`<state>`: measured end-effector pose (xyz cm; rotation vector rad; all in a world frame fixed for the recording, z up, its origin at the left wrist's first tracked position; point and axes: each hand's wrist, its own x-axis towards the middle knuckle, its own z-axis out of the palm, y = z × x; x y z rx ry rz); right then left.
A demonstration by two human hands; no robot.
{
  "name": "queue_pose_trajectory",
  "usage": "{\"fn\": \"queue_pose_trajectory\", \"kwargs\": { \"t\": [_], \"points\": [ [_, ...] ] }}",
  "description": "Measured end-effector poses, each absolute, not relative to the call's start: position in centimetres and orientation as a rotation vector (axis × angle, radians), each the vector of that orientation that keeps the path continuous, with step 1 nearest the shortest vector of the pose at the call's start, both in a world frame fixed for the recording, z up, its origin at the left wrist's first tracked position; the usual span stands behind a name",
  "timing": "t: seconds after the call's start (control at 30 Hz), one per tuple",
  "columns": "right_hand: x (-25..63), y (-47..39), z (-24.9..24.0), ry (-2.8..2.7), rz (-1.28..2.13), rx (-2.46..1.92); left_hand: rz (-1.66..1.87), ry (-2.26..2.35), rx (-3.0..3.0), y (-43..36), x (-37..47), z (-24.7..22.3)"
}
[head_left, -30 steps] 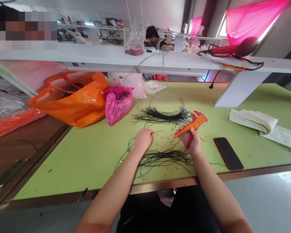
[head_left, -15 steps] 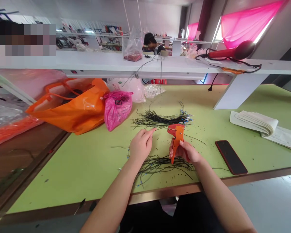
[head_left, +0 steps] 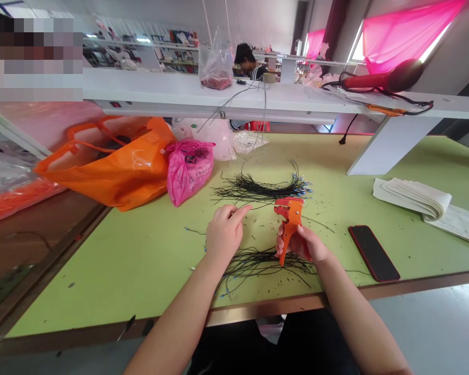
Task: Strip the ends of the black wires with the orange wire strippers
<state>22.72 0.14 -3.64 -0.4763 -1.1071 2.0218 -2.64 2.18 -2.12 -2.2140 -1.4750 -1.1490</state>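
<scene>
My left hand point(head_left: 224, 232) is closed in a pinch on a thin black wire point(head_left: 196, 231), whose blue-tipped end sticks out to the left. From the fingertips a short length of wire points toward the tool on the right. My right hand point(head_left: 303, 244) grips an orange-and-red wire stripper point(head_left: 292, 224) upright, its jaws facing left. Whether the wire touches the jaws is hard to see. Below both hands lies a loose bundle of black wires point(head_left: 254, 264), some with blue ends. Beyond them rests a second bundle point(head_left: 258, 186), its blue ends at the right.
A phone point(head_left: 374, 253) and folded papers point(head_left: 412, 197) lie to the right. At left are an orange bag point(head_left: 136, 161) and a pink bag point(head_left: 190, 174). A white shelf point(head_left: 160, 92) spans the back, holding a red-handled appliance point(head_left: 367, 82). Black scraps dot the green tabletop. Other people sit beyond.
The wire stripper has shifted slightly right, away from my left hand. The wire's left end has moved a little, and its blue tip now shows. The view has tilted slightly.
</scene>
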Motion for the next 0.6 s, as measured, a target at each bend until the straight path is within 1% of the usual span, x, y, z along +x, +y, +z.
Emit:
{"fn": "queue_pose_trajectory", "kwargs": {
  "t": [0.23,0.6],
  "points": [
    [22.82,0.18,-3.51,-1.050,1.963,-0.480,-1.098,-1.515,-2.238,2.22,-2.77,-2.26],
    [22.70,0.29,-4.04,-1.124,2.040,-0.512,-1.101,-1.436,-2.194,2.12,-2.51,-2.14]
  ]
}}
